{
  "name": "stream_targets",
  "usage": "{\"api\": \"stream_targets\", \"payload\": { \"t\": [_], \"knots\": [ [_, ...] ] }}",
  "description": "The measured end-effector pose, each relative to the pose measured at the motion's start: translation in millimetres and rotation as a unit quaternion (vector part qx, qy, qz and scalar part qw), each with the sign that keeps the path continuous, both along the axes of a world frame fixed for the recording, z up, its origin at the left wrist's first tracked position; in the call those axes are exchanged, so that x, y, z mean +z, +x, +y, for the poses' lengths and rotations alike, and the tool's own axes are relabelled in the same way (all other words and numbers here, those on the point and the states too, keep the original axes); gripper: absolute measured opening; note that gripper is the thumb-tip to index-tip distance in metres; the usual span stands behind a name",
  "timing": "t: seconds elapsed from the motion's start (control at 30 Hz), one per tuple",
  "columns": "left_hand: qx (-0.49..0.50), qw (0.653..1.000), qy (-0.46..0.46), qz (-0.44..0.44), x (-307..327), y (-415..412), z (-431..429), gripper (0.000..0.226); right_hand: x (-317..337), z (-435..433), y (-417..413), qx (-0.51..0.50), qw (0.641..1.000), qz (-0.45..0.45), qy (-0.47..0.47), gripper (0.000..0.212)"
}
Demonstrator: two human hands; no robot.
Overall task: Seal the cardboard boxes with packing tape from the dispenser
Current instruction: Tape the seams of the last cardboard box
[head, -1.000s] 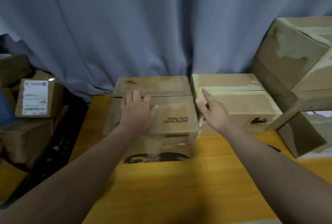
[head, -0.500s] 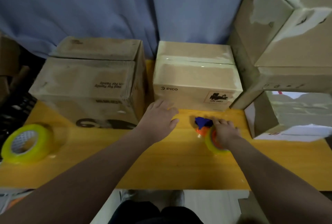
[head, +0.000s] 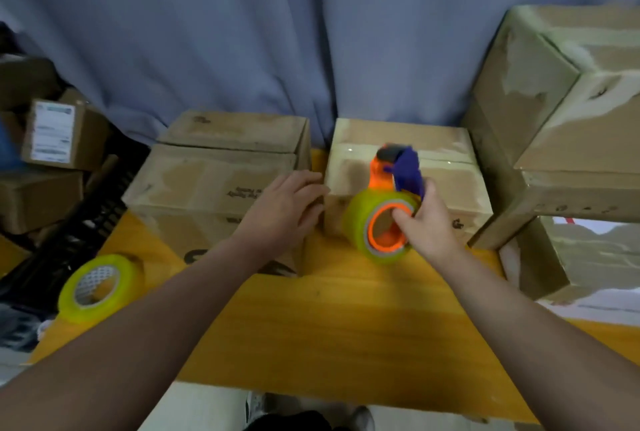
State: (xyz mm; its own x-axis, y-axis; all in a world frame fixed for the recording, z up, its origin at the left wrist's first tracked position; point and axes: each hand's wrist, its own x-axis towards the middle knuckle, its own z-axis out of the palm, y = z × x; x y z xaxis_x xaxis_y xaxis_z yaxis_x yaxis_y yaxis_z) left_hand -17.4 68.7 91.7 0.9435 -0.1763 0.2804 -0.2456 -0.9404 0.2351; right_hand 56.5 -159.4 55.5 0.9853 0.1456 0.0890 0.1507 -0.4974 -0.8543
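Note:
Two cardboard boxes stand side by side at the back of the yellow table [head: 329, 326]: a brown box [head: 207, 185] on the left and a paler box [head: 450, 167] on the right with clear tape along its top seam. My right hand [head: 424, 223] grips a tape dispenser [head: 384, 219], an orange and blue frame with a yellow-green roll, raised off the table in front of the paler box. My left hand [head: 284, 209] rests with loosely bent fingers against the brown box's right front corner.
A spare yellow-green tape roll [head: 98, 287] stands on the table's left edge. Large taped boxes [head: 571, 119] are stacked at the right, a lower box [head: 588, 257] beneath them. More boxes [head: 55, 136] sit off the table at the left. A blue curtain hangs behind.
My right hand went from the boxes down to the dispenser on the table and has lifted it. My left hand left the brown box's top for its right corner. The camera tilted.

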Motion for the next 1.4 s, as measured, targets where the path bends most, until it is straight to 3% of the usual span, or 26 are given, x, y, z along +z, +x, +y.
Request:
{"api": "stream_targets", "payload": {
  "t": [0.07,0.13,0.33,0.4,0.5,0.6,0.73,1.0,1.23,1.4],
  "knots": [
    [0.024,1.0,0.006,0.002,10.6,2.9,27.3,0.043,30.3,28.1,11.5,0.006,0.997,-0.015,0.081,0.036],
    [0.034,0.999,0.022,0.025,17.6,5.3,55.6,0.065,51.8,56.5,21.0,0.019,0.994,-0.026,0.106,0.019],
    [0.006,0.984,0.116,0.138,24.6,8.1,138.8,0.129,85.8,152.5,43.2,0.074,0.994,-0.001,0.077,0.017],
    [-0.016,0.976,0.159,0.145,22.6,11.5,164.5,0.127,89.8,185.5,52.6,0.096,0.991,0.01,0.089,0.016],
    [-0.038,0.965,0.205,0.16,21.2,16.6,194.8,0.127,91.1,235.0,71.1,0.103,0.983,0.065,0.135,0.03],
    [-0.075,0.954,0.229,0.178,17.8,18.7,221.9,0.134,92.3,280.0,89.5,0.12,0.978,0.118,0.12,0.042],
    [-0.103,0.949,0.247,0.167,11.6,19.1,250.9,0.127,87.6,314.4,105.9,0.168,0.969,0.153,0.095,0.03],
    [-0.129,0.96,0.223,0.108,3.0,29.3,261.9,0.116,72.8,307.7,124.1,0.191,0.965,0.181,0.017,0.032],
    [-0.121,0.957,0.212,0.156,-3.1,30.5,259.4,0.126,58.8,306.0,132.8,0.158,0.97,0.175,0.054,0.032],
    [-0.1,0.956,0.203,0.187,-5.7,28.5,257.9,0.125,60.3,304.2,126.7,0.189,0.962,0.185,0.066,0.026]
  ]
}}
